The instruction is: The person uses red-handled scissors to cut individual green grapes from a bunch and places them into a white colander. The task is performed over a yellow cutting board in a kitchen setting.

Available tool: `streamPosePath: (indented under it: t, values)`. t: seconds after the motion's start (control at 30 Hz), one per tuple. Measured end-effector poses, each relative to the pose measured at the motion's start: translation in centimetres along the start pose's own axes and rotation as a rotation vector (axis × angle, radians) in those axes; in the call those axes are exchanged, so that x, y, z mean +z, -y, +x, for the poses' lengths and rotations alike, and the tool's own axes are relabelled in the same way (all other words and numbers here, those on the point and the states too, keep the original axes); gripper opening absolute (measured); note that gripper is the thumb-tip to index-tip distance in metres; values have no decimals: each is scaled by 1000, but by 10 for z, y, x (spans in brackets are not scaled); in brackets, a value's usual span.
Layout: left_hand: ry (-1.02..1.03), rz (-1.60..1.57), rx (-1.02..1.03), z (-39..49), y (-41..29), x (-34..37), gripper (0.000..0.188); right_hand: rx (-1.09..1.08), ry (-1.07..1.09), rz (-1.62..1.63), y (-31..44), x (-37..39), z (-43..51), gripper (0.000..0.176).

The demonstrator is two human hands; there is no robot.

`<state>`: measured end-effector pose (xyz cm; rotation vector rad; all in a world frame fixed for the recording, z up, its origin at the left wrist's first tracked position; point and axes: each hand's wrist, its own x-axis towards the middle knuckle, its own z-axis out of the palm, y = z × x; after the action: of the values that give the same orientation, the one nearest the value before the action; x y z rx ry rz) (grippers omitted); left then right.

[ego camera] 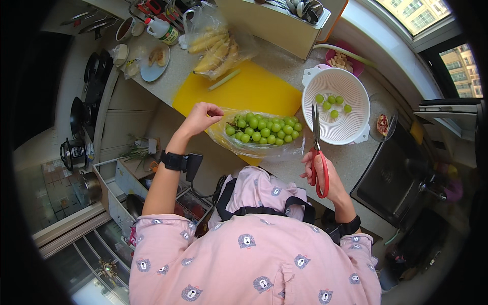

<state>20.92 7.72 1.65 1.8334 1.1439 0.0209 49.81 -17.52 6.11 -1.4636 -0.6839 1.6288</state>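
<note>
A bunch of green grapes [265,129] lies in an open clear plastic bag [225,140], partly over a yellow cutting board [251,89]. At the bag's left end is my left hand [202,117], fingers curled with the fingertips close together; whether they pinch a bit of the bag or stem is unclear. My right hand [328,177] holds red-handled scissors [316,129], blades pointing away from me, beside the grapes. The blades overlap the near-left rim of a white colander [356,129] in this view. Several loose green grapes [334,114] sit inside the colander.
Bagged bananas [215,53] and a cut green stalk [224,79] lie at the board's far side. A blue plate [155,72] with food stands left. Behind the colander is a pink bowl [357,66] of pale pieces; a pomegranate piece [382,125] and the sink [381,179] are right.
</note>
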Motion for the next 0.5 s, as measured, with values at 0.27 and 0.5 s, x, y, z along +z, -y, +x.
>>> streamPosePath:
  t: [0.27,0.5]
  values:
    - [-254,-86,-59,-31,58,65,21,264,329,-177,-5,61,57,78]
    - [-122,215,123,-18,63,74,31,588,392,38,-8,102,77,84]
